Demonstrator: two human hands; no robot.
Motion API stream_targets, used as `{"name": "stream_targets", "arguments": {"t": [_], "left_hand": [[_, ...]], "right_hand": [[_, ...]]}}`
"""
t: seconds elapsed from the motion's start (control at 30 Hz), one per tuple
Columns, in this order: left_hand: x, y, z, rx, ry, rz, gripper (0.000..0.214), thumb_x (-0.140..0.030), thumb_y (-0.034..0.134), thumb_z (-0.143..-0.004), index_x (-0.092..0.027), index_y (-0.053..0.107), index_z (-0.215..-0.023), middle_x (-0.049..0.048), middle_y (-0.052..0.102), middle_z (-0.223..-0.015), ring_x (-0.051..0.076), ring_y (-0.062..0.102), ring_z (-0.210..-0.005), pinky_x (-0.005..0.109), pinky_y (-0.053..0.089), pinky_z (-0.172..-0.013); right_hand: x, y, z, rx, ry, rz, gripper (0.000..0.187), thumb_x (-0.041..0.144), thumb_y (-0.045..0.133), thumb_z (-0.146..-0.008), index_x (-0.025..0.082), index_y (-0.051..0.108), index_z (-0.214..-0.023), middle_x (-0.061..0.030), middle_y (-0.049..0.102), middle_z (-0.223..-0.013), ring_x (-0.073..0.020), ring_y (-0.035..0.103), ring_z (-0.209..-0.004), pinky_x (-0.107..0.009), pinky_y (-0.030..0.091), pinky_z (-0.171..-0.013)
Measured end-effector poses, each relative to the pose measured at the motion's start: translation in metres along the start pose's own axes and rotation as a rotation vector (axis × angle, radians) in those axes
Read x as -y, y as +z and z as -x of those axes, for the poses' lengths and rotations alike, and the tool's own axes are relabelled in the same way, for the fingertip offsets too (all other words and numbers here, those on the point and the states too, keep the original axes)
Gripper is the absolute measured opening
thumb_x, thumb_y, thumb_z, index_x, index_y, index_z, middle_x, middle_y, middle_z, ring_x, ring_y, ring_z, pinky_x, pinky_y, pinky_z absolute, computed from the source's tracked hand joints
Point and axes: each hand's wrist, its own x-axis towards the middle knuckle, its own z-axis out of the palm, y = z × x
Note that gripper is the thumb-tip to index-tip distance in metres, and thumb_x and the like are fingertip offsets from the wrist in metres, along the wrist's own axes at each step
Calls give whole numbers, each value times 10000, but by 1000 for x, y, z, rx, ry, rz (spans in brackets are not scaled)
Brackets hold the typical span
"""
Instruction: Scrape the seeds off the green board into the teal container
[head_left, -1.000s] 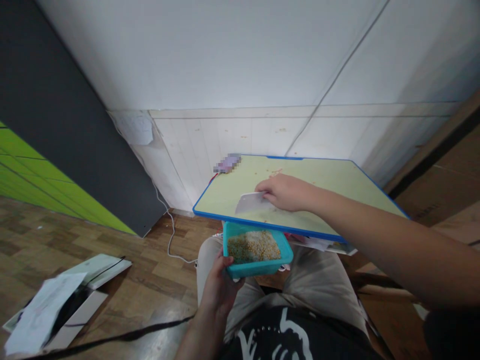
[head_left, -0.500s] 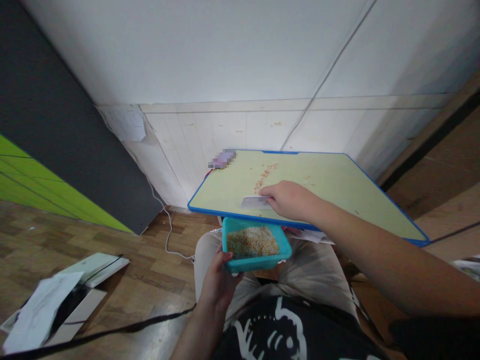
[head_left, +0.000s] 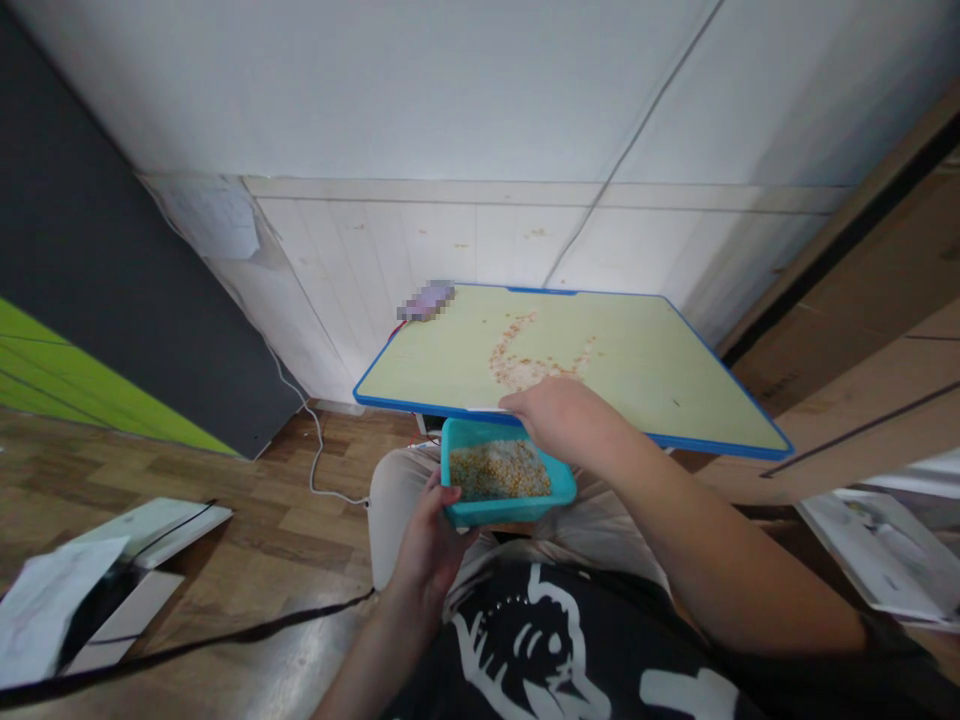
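My left hand point(head_left: 427, 535) grips the near left corner of a teal plastic tub point(head_left: 499, 510) that holds yellow grains. I hold it just under the front edge of a small pale green table with a blue rim point(head_left: 675, 440). At that front edge my right hand point(head_left: 551, 415) is closed on a white scraper card, of which only a thin sliver point(head_left: 480, 408) shows. Behind this hand, scattered yellow grains point(head_left: 525, 355) lie in a loose arc on the tabletop.
A blurred purple object point(head_left: 425, 300) sits at the table's far left corner against the white wall. A white cable point(head_left: 315, 440) runs down to the wooden floor. Papers and a flat box point(head_left: 90, 590) lie on the floor at the left; more papers point(head_left: 877, 545) at the right.
My right hand has drawn the scraper card from the middle of the tabletop to its front edge above the tub. The card now lies almost flat and is mostly hidden. The head view has shifted.
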Motion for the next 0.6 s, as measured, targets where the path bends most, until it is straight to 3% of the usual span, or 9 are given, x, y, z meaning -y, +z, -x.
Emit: {"name": "stream_targets", "arguments": {"t": [0.3,0.6], "left_hand": [[3,3,0,42,-14,16,492,-248,732,-611,-249,649,-1096,71,729,-1097,239,657,-882,359,531,-727],[5,6,2,-33,-19,43,658,-227,703,-584,-282,581,-1228,50,706,-1097,222,644,-838,336,497,-664]], "right_hand": [[-1,2,18,-15,24,-1,339,152,520,-955,250,783,-1145,-104,804,-953,-237,733,-863,-315,454,-700],[-21,22,55,-117,39,-31,346,138,591,-930,266,785,-1186,-68,808,-1072,-229,781,-911,-297,569,-764]]}}
